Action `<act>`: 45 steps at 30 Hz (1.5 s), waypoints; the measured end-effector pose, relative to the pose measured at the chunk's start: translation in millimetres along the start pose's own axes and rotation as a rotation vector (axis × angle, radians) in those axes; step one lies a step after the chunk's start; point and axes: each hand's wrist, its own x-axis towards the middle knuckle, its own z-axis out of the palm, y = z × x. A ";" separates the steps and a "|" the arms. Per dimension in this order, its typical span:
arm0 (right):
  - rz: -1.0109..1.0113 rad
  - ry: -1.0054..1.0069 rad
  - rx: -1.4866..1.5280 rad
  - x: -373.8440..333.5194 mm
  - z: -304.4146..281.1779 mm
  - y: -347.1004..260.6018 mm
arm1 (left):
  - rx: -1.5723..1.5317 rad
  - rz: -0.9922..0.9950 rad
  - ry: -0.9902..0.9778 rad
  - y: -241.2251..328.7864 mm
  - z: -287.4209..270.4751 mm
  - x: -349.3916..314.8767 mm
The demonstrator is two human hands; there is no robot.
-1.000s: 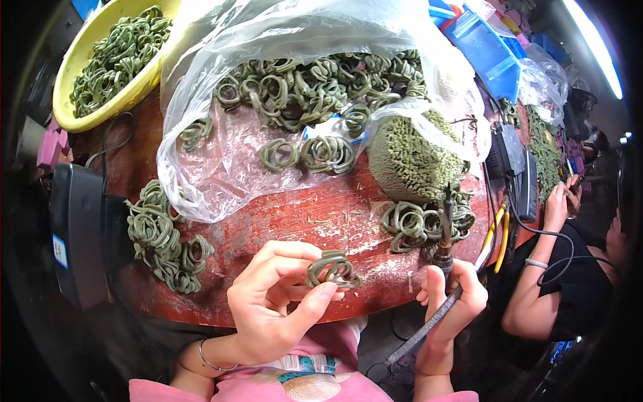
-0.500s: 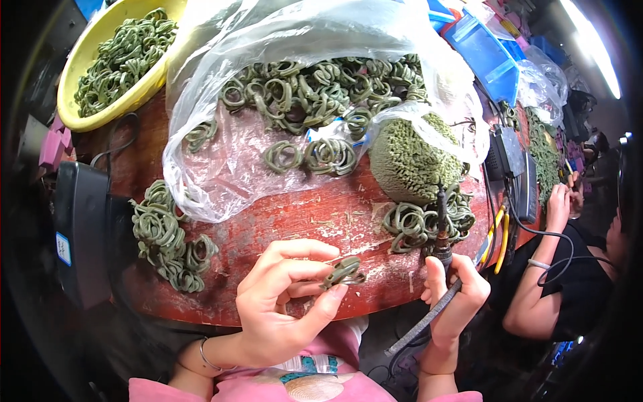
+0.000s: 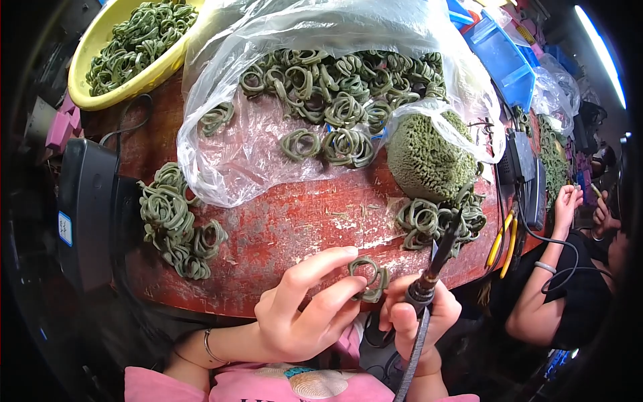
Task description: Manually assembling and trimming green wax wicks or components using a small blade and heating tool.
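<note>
Between the fingertips of my left hand point(image 3: 305, 308), a small cluster of green wax-like rings point(image 3: 377, 285) is held up just beyond the table's near edge. My right hand point(image 3: 435, 315) grips a dark pen-shaped soldering iron point(image 3: 425, 285), its thin tip pointing up and away. A grey rod point(image 3: 416, 355) also runs down from that hand; whether it joins the iron is unclear. The right fingers are close beside the rings; I cannot tell if they touch. Past the iron's tip lies a pile of ring clusters point(image 3: 418, 224), against a rough green mound point(image 3: 425, 157).
A clear plastic bag point(image 3: 231, 177) lies open with many ring clusters. More clusters point(image 3: 167, 211) sit at left, near a black box point(image 3: 84, 214). A yellow basin point(image 3: 77, 84) stands far left. Yellow-handled pliers point(image 3: 509, 248) lie right, near cables and another person's arm point(image 3: 546, 275).
My right hand has moved left with the soldering iron, close to the left hand. The left hand has shifted right, and the held rings are turned to show their openings.
</note>
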 end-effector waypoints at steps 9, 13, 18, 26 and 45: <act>0.062 0.005 0.163 0.7 16.7 -15.0 | -0.019 0.104 -0.076 -1.2 -4.3 -6.0; 0.139 0.046 0.209 -1.8 15.6 -22.4 | -0.128 0.123 0.169 -3.2 9.3 -9.5; 0.109 0.081 0.127 -1.7 10.7 -18.8 | -0.218 0.008 0.050 3.6 -5.2 3.0; -0.025 0.001 -0.112 4.2 7.9 -16.2 | -0.655 -0.407 -0.139 -3.6 -23.1 11.8; -0.439 -0.129 -0.743 -7.0 -9.5 -0.7 | -0.626 -0.541 0.193 -2.7 -2.1 0.1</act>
